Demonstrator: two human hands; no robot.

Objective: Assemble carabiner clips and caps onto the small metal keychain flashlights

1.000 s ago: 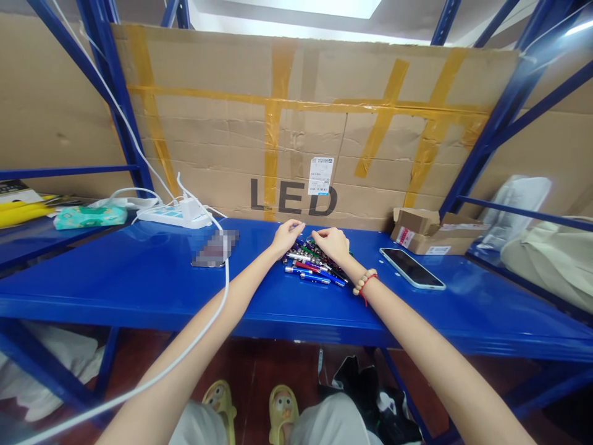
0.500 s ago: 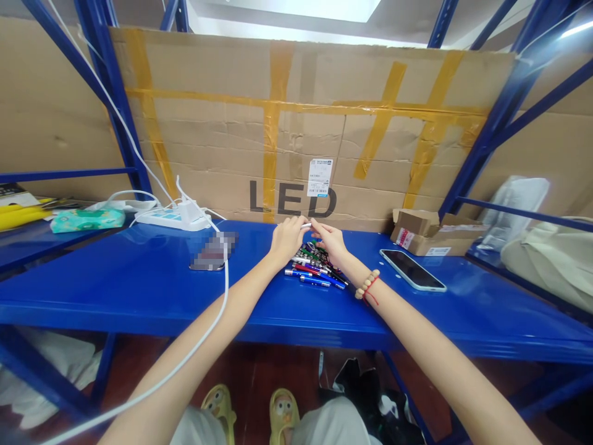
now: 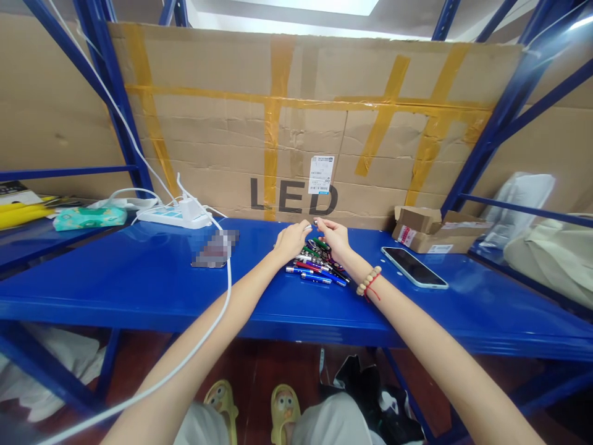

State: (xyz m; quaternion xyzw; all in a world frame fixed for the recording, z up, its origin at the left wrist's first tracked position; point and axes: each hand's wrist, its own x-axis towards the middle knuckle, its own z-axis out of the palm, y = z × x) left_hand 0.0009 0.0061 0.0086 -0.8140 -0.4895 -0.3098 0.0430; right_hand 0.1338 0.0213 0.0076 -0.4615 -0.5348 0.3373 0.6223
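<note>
Over the back of the blue table, my left hand (image 3: 291, 241) is closed around a silver pen-shaped tube (image 3: 308, 227), of which only the end shows past the fingers. Just to its right, my right hand (image 3: 334, 238) pinches a small silver end piece (image 3: 315, 220) between thumb and fingertips. A narrow gap separates the two pieces. Beneath both hands lies a heap of pen-shaped metal tubes (image 3: 315, 278) in blue, red, green, black and silver. My hands partly cover the heap's far side.
A phone (image 3: 414, 267) and an open small carton (image 3: 430, 232) lie to the right. On the left are a blurred-out phone-like object (image 3: 215, 250), a white power strip (image 3: 173, 215) and a tissue pack (image 3: 90, 217). A white cable (image 3: 208, 334) hangs across my left forearm. Cardboard (image 3: 208, 136) walls the back.
My hands have moved slightly apart. The silver tube that bridged them now shows a gap, with one piece in each hand. The heap looks the same.
</note>
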